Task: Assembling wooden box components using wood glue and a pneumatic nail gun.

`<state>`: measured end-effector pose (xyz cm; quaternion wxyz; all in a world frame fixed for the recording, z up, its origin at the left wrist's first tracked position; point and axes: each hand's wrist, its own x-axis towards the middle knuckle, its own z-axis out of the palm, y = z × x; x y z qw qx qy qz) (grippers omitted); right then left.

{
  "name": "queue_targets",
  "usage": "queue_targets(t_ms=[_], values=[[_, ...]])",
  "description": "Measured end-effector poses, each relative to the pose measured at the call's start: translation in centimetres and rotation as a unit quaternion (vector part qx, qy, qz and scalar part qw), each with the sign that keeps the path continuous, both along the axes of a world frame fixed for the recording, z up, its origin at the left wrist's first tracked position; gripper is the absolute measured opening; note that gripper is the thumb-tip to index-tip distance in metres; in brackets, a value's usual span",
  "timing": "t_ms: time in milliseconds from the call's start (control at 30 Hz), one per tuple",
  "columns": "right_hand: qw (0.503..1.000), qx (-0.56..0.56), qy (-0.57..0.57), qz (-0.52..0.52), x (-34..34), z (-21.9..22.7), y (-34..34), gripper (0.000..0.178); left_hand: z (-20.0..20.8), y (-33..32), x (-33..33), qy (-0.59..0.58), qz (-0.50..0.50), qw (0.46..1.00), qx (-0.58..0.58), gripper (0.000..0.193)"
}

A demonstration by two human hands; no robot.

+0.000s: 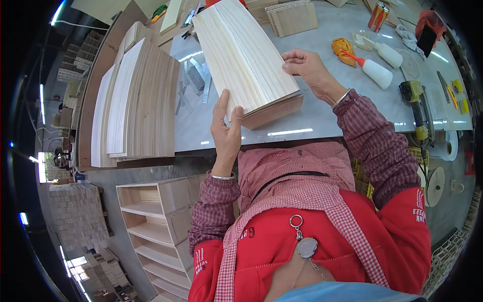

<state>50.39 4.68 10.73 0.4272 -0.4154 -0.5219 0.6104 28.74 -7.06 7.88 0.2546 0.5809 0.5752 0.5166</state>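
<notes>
A long pale wooden box (246, 55) lies tilted over the grey tabletop, its broad grained top facing up and its near end panel showing below the top's edge. My left hand (226, 133) grips the box's near left corner, thumb on the near edge and a finger along the side. On the right long edge, my right hand (311, 74) holds the box with fingertips and thumb. The underside is hidden. Thin metal strips (206, 83) lie just left of the box.
Stacked wooden boards (151, 100) stand at the left. Glue bottles (377, 74), an orange cloth (343, 52), a nail gun (416, 103) and a drink can (378, 17) sit on the right. Small panels (293, 19) stand behind the box. Wooden shelf units (151, 216) stand below left.
</notes>
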Motion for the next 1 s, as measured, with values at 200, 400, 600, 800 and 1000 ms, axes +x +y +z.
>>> queue_targets(t_ms=[200, 400, 600, 800, 1000], values=[[1.0, -0.01, -0.007, -0.01, 0.5, -1.0, 0.1, 0.026, -0.9, 0.4, -0.5, 0.063, -0.024, 0.998, 0.008, 0.06], [1.0, -0.005, -0.012, -0.017, 0.3, -2.3, 0.6, 0.024, -1.4, 0.9, -0.7, 0.098, -0.025, 0.995, 0.0, 0.067], [0.999, 0.025, -0.018, -0.034, 0.2, -3.3, 0.6, 0.023, -1.5, 1.2, -0.8, 0.103, -0.026, 0.994, -0.001, 0.069], [0.997, -0.019, -0.056, -0.043, 0.4, -1.6, -0.5, 0.023, -1.5, 0.6, -0.2, 0.088, -0.026, 0.996, 0.003, 0.069], [0.996, -0.009, -0.068, -0.055, 0.4, -2.4, -0.8, 0.023, -2.1, 0.2, -0.1, 0.135, -0.031, 0.99, 0.016, 0.068]])
